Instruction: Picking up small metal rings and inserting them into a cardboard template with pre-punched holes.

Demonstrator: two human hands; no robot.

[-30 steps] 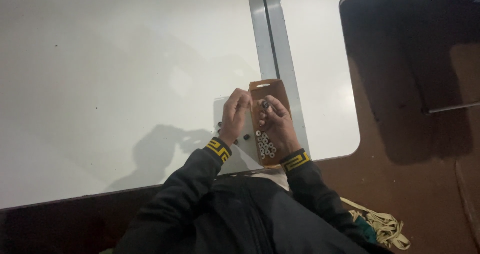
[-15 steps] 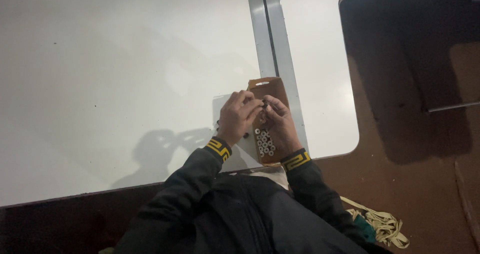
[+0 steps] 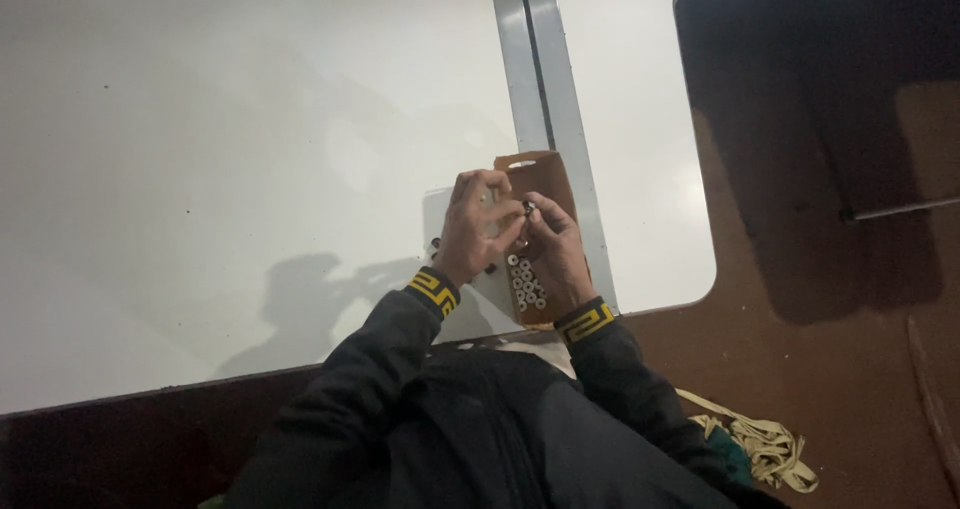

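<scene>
Hands meet above a brown card (image 3: 540, 179) lying on a white table (image 3: 230, 169), seen from a head-worn camera looking down. The left hand (image 3: 478, 227) curls over the card's left edge, its fingers bent and drawn together toward the right hand (image 3: 553, 251), whose fingertips pinch a small dark piece (image 3: 526, 207) between them; whether the left fingers also grip that piece cannot be told. The piece sits just above the middle of the card, between the two hands.

On the near end of the card, rows of small pale rings (image 3: 526, 284) lie close together, partly hidden by the right hand. A few dark specks (image 3: 436, 243) rest on the white top just left of the left wrist. A pale sheet (image 3: 440, 209) shows under the card's left side, mostly covered by the left hand.

Both arms wear dark sleeves with black-and-yellow patterned cuffs (image 3: 433, 291), which cover the table's near edge below the card. A grey metal strip (image 3: 540, 89) runs away from the card, dividing the white top into two panels. The right panel ends in a rounded corner against a dark brown surface (image 3: 820, 169) that fills the right side. A pale woven strap (image 3: 760, 444) lies bunched on the brown floor near the right elbow. Lighting is dim, and the hands cast a soft shadow (image 3: 300, 289) to the left.
</scene>
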